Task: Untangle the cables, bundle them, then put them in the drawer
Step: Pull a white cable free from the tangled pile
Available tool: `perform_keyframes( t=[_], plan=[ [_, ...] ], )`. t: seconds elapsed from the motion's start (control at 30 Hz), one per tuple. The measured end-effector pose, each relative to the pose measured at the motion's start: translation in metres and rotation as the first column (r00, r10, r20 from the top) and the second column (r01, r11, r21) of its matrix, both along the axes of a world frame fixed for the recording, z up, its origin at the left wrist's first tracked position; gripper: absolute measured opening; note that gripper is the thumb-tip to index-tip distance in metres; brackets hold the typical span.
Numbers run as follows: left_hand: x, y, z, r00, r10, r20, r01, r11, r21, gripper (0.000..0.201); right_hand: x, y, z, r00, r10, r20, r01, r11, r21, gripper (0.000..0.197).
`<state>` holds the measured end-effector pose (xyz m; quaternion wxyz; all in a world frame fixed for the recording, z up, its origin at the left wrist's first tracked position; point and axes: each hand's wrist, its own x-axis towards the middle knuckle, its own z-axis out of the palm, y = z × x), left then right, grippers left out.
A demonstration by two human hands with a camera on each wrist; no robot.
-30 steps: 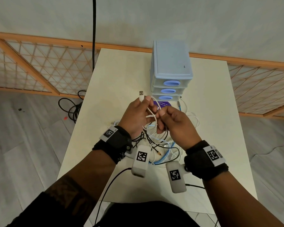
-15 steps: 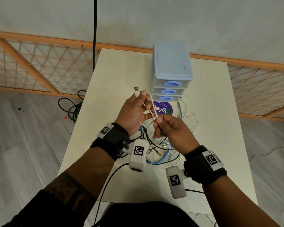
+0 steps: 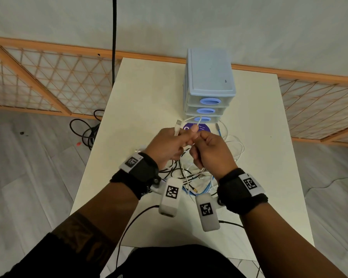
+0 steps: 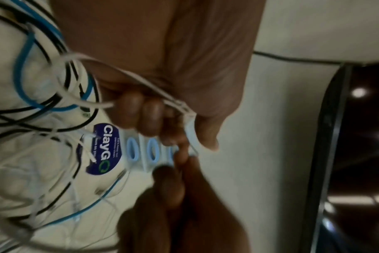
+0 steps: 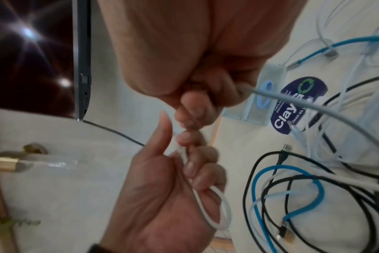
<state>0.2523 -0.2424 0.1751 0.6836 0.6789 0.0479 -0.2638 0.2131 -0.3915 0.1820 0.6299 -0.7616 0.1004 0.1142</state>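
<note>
Both hands are raised above the middle of the cream rectangular table (image 3: 141, 93), knuckles nearly touching. The left hand (image 3: 167, 146) is clenched around a thin white USB cable (image 5: 202, 208), its metal plug sticking out past the fingers toward the far edge and a small loop hanging from the palm. The right hand (image 3: 211, 150) grasps the same cable just beside it. Beneath the wrists lies the loose tangle of black, blue and white cables (image 3: 197, 177), resting on the table toward its near edge. The pale blue three-drawer plastic unit (image 3: 209, 77) stands at the far edge, all drawers closed, with a round dark blue sticker (image 4: 104, 149) just in front.
</note>
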Motion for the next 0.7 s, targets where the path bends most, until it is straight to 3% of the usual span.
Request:
perform_keyframes(
  t=[0.1, 0.17, 0.33, 0.43, 0.5, 0.57, 0.63, 0.7],
  plan=[
    [0.006, 0.000, -0.006, 0.998, 0.058, 0.017, -0.059, 0.997, 0.045, 0.030, -0.001, 0.008, -0.001, 0.993, 0.110, -0.032, -0.112, 0.991, -0.067, 0.031],
    [0.014, 0.005, -0.006, 1.000, 0.016, 0.008, -0.017, 0.997, 0.072, 0.028, -0.007, 0.011, -0.002, 0.986, 0.157, -0.049, -0.161, 0.983, -0.090, 0.030],
    [0.027, 0.007, -0.009, 0.997, 0.074, -0.033, -0.072, 0.996, 0.059, 0.020, -0.011, 0.010, -0.001, 0.996, 0.066, -0.051, -0.067, 0.998, -0.011, 0.031],
    [0.039, 0.008, -0.011, 0.948, 0.284, -0.140, -0.299, 0.949, -0.099, 0.016, -0.009, 0.006, 0.003, 0.991, 0.115, -0.076, -0.109, 0.991, 0.079, 0.030],
    [0.052, 0.015, -0.012, 0.865, 0.449, -0.226, -0.492, 0.849, -0.195, 0.021, -0.012, 0.003, 0.006, 0.984, 0.156, -0.089, -0.146, 0.984, 0.106, 0.031],
    [0.060, 0.025, -0.014, 0.812, 0.510, -0.284, -0.574, 0.788, -0.224, 0.025, -0.014, 0.003, 0.008, 0.983, 0.159, -0.088, -0.152, 0.984, 0.088, 0.031],
    [0.053, 0.028, -0.012, 0.866, 0.377, -0.328, -0.462, 0.855, -0.236, 0.033, -0.013, 0.003, 0.009, 0.989, 0.126, -0.078, -0.120, 0.990, 0.074, 0.028],
    [0.034, 0.023, -0.009, 0.941, 0.127, -0.315, -0.198, 0.959, -0.202, 0.055, -0.010, 0.004, 0.011, 0.994, 0.085, -0.072, -0.080, 0.995, 0.067, 0.026]
  ],
)
